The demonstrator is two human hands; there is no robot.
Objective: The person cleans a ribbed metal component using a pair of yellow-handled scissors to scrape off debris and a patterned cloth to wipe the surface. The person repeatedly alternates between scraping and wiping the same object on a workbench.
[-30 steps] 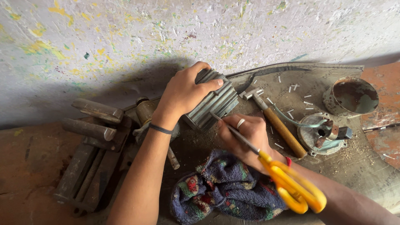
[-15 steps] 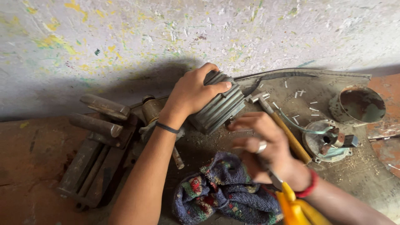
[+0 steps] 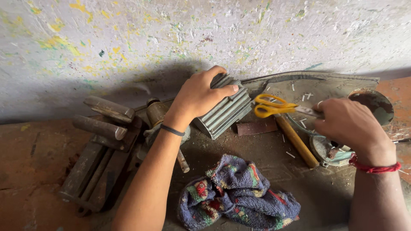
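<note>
Left hand (image 3: 198,96) lies clamped over the top of a ribbed grey metal block (image 3: 225,110), fingers curled around its far edge. Right hand (image 3: 349,124), to the right of the block, grips yellow-handled scissors (image 3: 274,105) by the blades, the handles pointing toward the block. Just right of the block lies a wooden-handled hammer (image 3: 295,141); below it a blue patterned rag (image 3: 239,194); to its left a rusty vise (image 3: 100,147)

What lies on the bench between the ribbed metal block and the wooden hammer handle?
In the head view, a small flat reddish-brown piece lies between the ribbed metal block and the wooden hammer handle.
</note>
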